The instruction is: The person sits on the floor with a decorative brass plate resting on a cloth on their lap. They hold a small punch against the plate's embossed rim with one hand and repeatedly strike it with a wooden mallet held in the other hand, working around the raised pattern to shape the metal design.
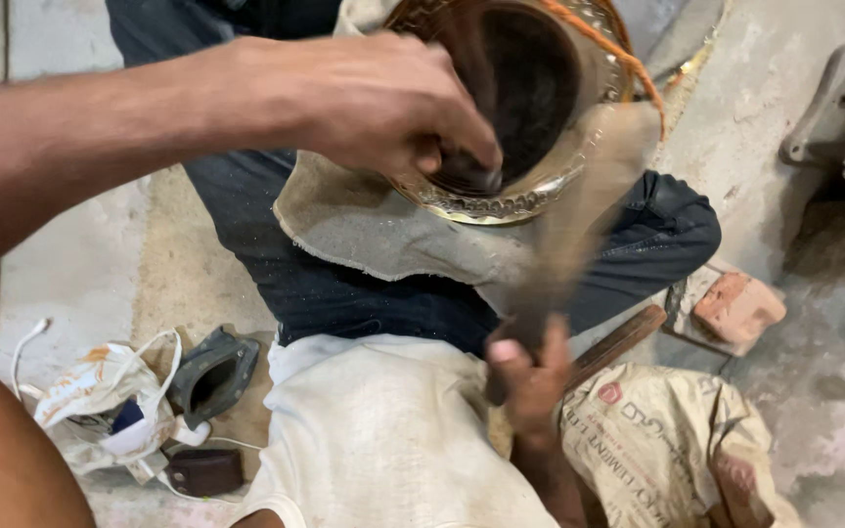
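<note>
On my lap, my left hand (393, 103) clamps the brass bowl's (530, 191) near rim; my right hand (530, 376), closed round a blurred mallet (579, 230), sits below it, handle pointing up toward the bowl.

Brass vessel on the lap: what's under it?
Under the brass vessel lies a grey-tan cloth pad spread over the dark jeans. How far the pad runs beneath the vessel is covered. The left hand grips the rim.
</note>
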